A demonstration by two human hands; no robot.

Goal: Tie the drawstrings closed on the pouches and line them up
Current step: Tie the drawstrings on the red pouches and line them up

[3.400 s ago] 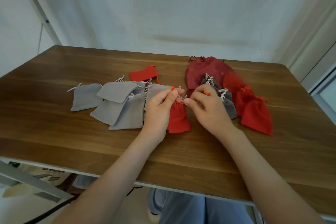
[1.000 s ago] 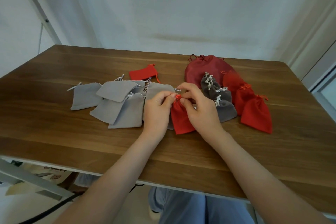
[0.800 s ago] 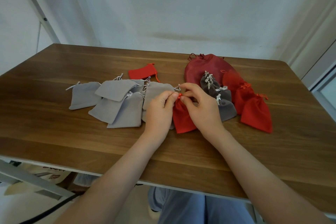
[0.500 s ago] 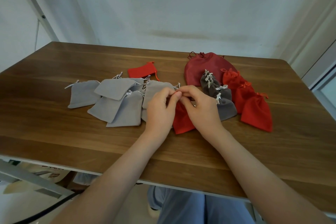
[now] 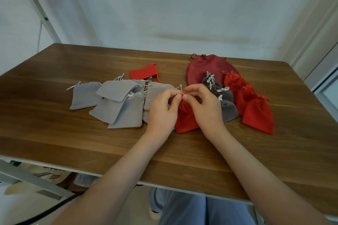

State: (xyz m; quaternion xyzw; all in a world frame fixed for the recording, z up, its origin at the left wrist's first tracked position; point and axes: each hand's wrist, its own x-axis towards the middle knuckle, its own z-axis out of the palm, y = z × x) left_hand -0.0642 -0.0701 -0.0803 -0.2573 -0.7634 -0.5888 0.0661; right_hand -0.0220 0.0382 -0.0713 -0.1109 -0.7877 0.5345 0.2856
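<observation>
The wooden table (image 5: 54, 133) bears flat grey pouches (image 5: 84, 95) left — tied red pouches (image 5: 257, 115) and a maroon bag (image 5: 199, 67) right.

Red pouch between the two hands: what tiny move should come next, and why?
Probably pull the ends of the red drawstring apart to snug the knot. The left hand and right hand both pinch it at the gathered mouth of the red pouch, so a knot seems to be mid-tie. The pouch is not yet with the tied red pouches at the right.

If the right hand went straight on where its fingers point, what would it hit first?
Almost at once the left hand: both pinch the drawstring of the red pouch, fingertip to fingertip. Depth unclear.
</observation>
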